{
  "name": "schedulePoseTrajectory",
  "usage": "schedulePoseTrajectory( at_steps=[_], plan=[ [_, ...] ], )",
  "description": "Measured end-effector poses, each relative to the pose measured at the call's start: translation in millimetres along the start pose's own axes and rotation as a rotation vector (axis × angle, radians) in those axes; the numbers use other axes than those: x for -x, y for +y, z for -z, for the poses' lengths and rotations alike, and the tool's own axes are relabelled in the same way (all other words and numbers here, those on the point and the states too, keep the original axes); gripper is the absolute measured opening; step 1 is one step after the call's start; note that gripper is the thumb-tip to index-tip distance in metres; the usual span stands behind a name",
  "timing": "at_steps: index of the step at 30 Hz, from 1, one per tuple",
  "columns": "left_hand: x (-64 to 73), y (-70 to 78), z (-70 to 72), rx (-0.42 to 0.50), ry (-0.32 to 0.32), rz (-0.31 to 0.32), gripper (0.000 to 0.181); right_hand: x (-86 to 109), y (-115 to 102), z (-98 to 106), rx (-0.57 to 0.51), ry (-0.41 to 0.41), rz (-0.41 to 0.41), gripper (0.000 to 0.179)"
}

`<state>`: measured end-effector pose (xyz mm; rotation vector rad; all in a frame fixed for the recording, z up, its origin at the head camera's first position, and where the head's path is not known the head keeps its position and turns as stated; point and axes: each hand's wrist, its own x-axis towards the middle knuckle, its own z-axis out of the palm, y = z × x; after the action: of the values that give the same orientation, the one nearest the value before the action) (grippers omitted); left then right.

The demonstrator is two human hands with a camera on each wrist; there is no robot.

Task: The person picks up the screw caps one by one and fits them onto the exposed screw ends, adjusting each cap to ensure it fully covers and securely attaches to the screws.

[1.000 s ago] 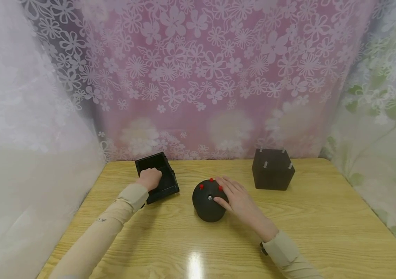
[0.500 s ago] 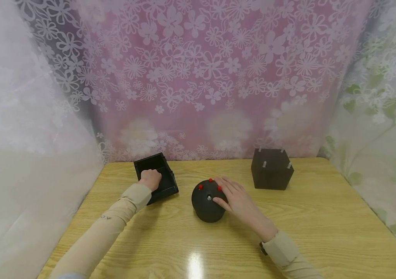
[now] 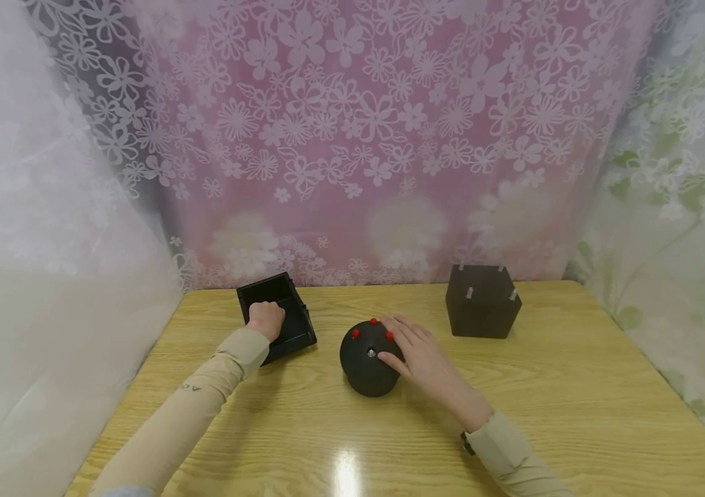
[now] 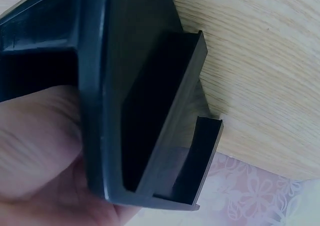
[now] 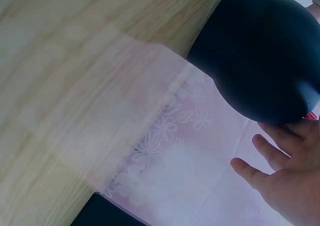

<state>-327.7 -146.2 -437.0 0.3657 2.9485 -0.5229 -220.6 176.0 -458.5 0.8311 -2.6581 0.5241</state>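
Note:
At the left of the head view, my left hand (image 3: 267,320) grips a side wall of an open-topped black plastic box (image 3: 295,342). The left wrist view shows the thumb inside the box (image 4: 92,111) and other fingers curled outside it. Near the middle of the table, a dome-topped black object (image 3: 369,378) carries small red knobs (image 3: 355,334) and a silvery fitting at its centre. My right hand (image 3: 429,362) rests on its right side, fingers extended over the top. In the right wrist view those fingers (image 5: 274,153) are spread along the smooth dome (image 5: 265,56).
At the back right stands a dark block (image 3: 483,317) with several clear pegs on its top corners. All of it sits on a wood-grain table (image 3: 576,414). A pink flowered curtain (image 3: 364,124) hangs behind the table, with pale curtains on either side.
My left forearm has rolled slightly, with the hand still on the box wall. My right hand keeps its place on the dome. The head view has shifted a little.

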Motion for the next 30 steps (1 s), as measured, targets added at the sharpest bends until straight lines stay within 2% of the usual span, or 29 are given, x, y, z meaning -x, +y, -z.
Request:
schedulePoseTrajectory(
  at_steps=[5, 10, 19, 22, 26, 30],
  plan=[
    [-0.2, -3.1, 1.5, 0.025, 0.031, -0.041, 0.015, 0.1, 0.6, -0.7, 0.002, 0.007, -0.007, 0.07],
    [1.9, -8.0, 4.0, 0.105, 0.079, -0.074, 0.015, 0.3, -0.1, 0.0, -0.009, 0.008, -0.011, 0.069],
    [3.7, -16.9, 19.0, 0.407, -0.074, -0.059, 0.018, 0.1, -0.7, 0.7, -0.011, 0.012, -0.012, 0.069],
    [5.2, -20.1, 22.4, 0.466, -0.077, -0.094, 0.02, -0.3, -0.4, 0.2, -0.008, 0.011, -0.009, 0.069],
    [8.6, -24.2, 25.1, 0.512, -0.074, -0.144, 0.012, -0.7, -0.5, -0.5, -0.009, 0.011, -0.006, 0.069],
    [11.4, -27.4, 25.4, 0.559, -0.079, -0.17, 0.012, -0.7, -0.7, -1.1, -0.02, 0.009, -0.014, 0.07]
  ],
)
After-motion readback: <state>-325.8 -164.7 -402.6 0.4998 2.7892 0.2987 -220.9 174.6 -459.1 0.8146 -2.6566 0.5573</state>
